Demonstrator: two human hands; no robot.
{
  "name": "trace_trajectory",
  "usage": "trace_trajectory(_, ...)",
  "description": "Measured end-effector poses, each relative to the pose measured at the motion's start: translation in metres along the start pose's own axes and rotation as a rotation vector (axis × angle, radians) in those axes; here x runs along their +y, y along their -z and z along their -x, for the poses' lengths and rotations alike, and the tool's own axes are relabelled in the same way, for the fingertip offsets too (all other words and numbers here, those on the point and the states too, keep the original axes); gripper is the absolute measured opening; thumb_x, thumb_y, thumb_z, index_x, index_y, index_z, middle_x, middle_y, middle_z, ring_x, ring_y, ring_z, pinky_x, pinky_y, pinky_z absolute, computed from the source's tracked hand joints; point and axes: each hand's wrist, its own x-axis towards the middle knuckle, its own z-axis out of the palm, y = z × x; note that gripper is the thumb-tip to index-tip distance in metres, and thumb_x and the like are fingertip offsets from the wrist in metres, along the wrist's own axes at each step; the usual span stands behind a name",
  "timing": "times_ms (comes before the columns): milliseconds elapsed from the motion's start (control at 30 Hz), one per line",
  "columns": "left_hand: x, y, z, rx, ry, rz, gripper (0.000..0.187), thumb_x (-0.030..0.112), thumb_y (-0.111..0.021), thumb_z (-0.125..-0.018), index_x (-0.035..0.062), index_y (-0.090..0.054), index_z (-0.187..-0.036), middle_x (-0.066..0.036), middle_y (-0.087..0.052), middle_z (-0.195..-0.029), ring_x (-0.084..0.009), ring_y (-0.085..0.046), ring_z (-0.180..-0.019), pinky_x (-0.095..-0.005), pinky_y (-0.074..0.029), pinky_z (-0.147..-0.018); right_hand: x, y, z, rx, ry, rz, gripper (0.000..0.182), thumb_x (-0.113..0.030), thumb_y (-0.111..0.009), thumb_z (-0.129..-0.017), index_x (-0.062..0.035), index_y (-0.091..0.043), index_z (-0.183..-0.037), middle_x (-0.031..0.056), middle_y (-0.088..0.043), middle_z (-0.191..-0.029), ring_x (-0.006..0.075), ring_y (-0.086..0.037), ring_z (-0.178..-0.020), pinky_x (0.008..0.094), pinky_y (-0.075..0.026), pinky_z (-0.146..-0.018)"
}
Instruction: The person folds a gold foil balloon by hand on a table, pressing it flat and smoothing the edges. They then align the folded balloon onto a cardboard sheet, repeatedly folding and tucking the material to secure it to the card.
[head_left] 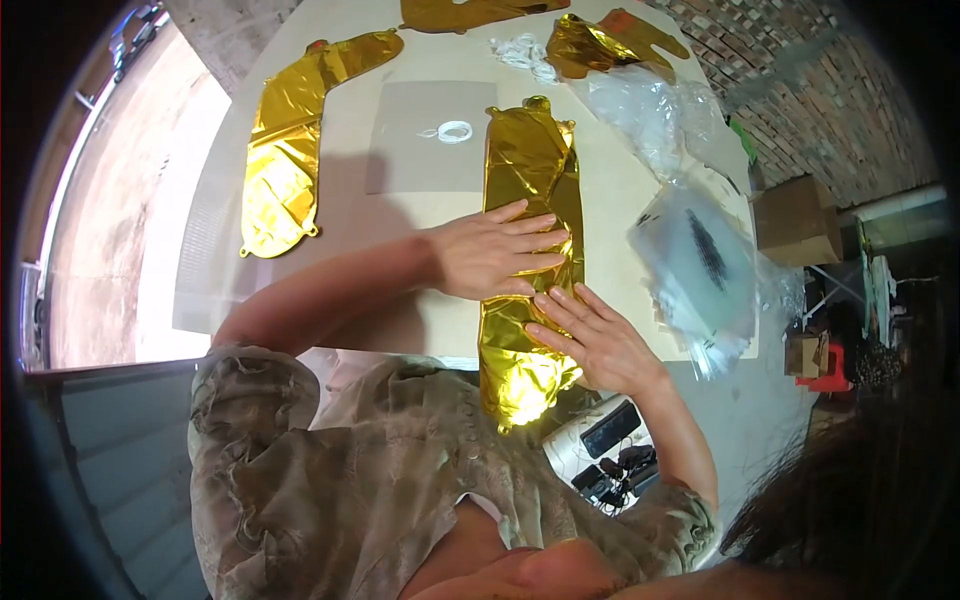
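Observation:
A flat gold foil balloon (533, 170) lies lengthwise on the table, its lower end hanging past the near edge. My left hand (490, 255) rests palm down across its middle, fingers spread and pointing right. Just below it, my right hand (600, 345) lies on the balloon's right side with its fingers stretched out and apart. The fingertips of the two hands are close together. Left of the balloon, a grey sheet (410, 165) bears a small coil of white string (455, 131).
Another gold foil balloon (285, 150) lies at the left, with more gold foil (600, 45) at the back. A bunch of white strings (525, 55) and clear plastic bags (695, 270) are on the table. Beyond stands a cardboard box (797, 220). A phone (610, 430) sits below the edge.

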Motion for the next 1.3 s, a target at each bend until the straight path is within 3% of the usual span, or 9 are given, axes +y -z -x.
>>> trace_trajectory(467, -0.002, 0.001, 0.003, 0.054, -0.065, -0.028, 0.056, 0.041, -0.043, -0.105, 0.0076, -0.042, -0.151, -0.012, -0.032, -0.162, -0.0305, -0.024, -0.152, -0.0524, -0.013, -0.124, 0.029, 0.018, -0.018, -0.023, 0.106, -0.489, 0.056, -0.016, -0.064, -0.088, -0.0188, -0.056, -0.143, 0.0071, -0.055, -0.147, 0.0252, -0.046, -0.141, 0.0433, -0.029, -0.122)
trace_trajectory(533, -0.001, 0.010, 0.005, -0.007, -0.098, -0.191, 0.053, 0.034, -0.047, -0.102, 0.0133, -0.043, -0.150, -0.008, -0.039, -0.157, -0.0324, -0.028, -0.150, -0.0522, -0.016, -0.124, 0.039, 0.023, -0.015, -0.059, -0.613, -1.214, 0.038, -0.023, -0.058, -0.100, -0.0084, -0.061, -0.135, 0.0089, -0.063, -0.133, 0.0185, -0.056, -0.128, 0.0361, -0.044, -0.110)
trace_trajectory(667, -0.002, 0.013, -0.001, 0.234, -0.072, 0.302, 0.047, 0.027, -0.048, -0.100, 0.0120, -0.048, -0.144, -0.013, -0.045, -0.152, -0.0287, -0.036, -0.144, -0.0453, -0.018, -0.125, 0.070, 0.015, -0.026, 0.076, -0.462, -1.248, 0.046, -0.036, -0.056, -0.103, 0.0003, -0.060, -0.132, 0.0079, -0.068, -0.120, 0.0117, -0.064, -0.109, 0.0268, -0.054, -0.085)
trace_trajectory(733, -0.004, 0.022, -0.003, 0.291, -0.034, 0.329, 0.044, 0.028, -0.048, -0.101, 0.0109, -0.051, -0.142, -0.014, -0.057, -0.140, -0.0298, -0.049, -0.135, -0.0401, -0.032, -0.118, 0.069, 0.016, -0.035, 0.172, -0.914, -1.666, 0.049, -0.037, -0.061, -0.101, 0.0029, -0.061, -0.129, 0.0064, -0.069, -0.113, 0.0095, -0.066, -0.091, 0.0223, -0.053, -0.068)
trace_trajectory(800, 0.010, 0.068, 0.005, -0.065, 0.732, 0.830, 0.040, 0.030, -0.048, -0.104, 0.0076, -0.056, -0.135, -0.014, -0.067, -0.121, -0.0274, -0.061, -0.118, -0.0351, -0.044, -0.104, 0.065, 0.017, -0.037, 0.183, -0.893, -1.672, 0.046, -0.036, -0.061, -0.101, 0.0014, -0.062, -0.129, 0.0060, -0.069, -0.113, 0.0095, -0.066, -0.091, 0.0233, -0.053, -0.070)
trace_trajectory(833, 0.002, 0.045, 0.009, 0.346, 0.472, 1.023, 0.039, 0.032, -0.048, -0.106, 0.0087, -0.058, -0.135, -0.012, -0.070, -0.111, -0.0234, -0.067, -0.104, -0.0323, -0.049, -0.092, 0.061, 0.017, -0.037, 0.193, -0.875, -1.677, 0.044, -0.035, -0.060, -0.101, -0.0002, -0.062, -0.128, 0.0056, -0.069, -0.113, 0.0095, -0.065, -0.091, 0.0242, -0.053, -0.072)
trace_trajectory(1000, 0.002, 0.058, 0.036, 0.228, 0.613, 0.811, 0.047, 0.040, -0.053, -0.103, 0.0049, -0.059, -0.134, -0.018, -0.066, -0.121, -0.0288, -0.063, -0.114, -0.0375, -0.046, -0.100, 0.046, 0.015, -0.018, 0.215, -0.673, -1.352, 0.043, -0.038, -0.058, -0.102, -0.0014, -0.064, -0.124, 0.0054, -0.069, -0.113, 0.0118, -0.063, -0.097, 0.0290, -0.051, -0.082)
trace_trajectory(1067, -0.008, 0.042, 0.049, 0.319, -0.150, 0.322, 0.061, 0.046, -0.060, -0.097, 0.0004, -0.055, -0.137, -0.022, -0.056, -0.138, -0.0332, -0.052, -0.130, -0.0480, -0.038, -0.110, 0.038, 0.034, -0.013, -0.052, -0.640, -0.941, 0.050, -0.045, -0.056, -0.100, 0.0004, -0.064, -0.120, 0.0081, -0.069, -0.112, 0.0183, -0.060, -0.098, 0.0337, -0.048, -0.088)
trace_trajectory(1300, 0.010, 0.017, 0.067, 0.084, -0.080, 0.049, 0.085, 0.056, -0.065, -0.088, 0.0018, -0.042, -0.149, -0.020, -0.040, -0.155, -0.0349, -0.036, -0.145, -0.0520, -0.026, -0.119, 0.020, 0.040, -0.022, -0.011, -0.414, -0.950, 0.053, -0.047, -0.055, -0.099, 0.0018, -0.064, -0.120, 0.0110, -0.067, -0.112, 0.0208, -0.059, -0.101, 0.0340, -0.047, -0.090)
